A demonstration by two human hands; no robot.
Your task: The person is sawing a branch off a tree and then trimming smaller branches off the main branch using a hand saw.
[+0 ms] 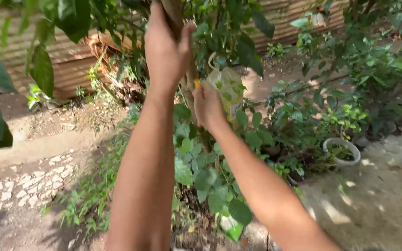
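Left hand (pixel 166 49): raised high, fingers and thumb wrapped around the thin tree trunk (pixel 188 88), clenched on it
Right hand (pixel 208 106): lower, just beside the trunk, closed on a small yellow-orange piece (pixel 197 83) that peeks out above the knuckles; what that piece is I cannot tell
Plastic bottle (pixel 229 90): pale, translucent, hanging among the leaves against the trunk, touching or nearly touching the right hand, with a loop of handle at its top
How the bottle will handle: it looks light and thin-walled, likely to dent under a hard squeeze and to swing if nudged; the loop at the top or the neck seems the safest place to take it
Trunk: stiff, rough bark, a firm hold for steadying
Leaves (pixel 210 186): soft, broad, crowding the lower trunk and hiding part of the bottle
Around: a white pot (pixel 343 151) on the ground to the right, a corrugated fence (pixel 66 60) behind, stone paving (pixel 19 186) at the left
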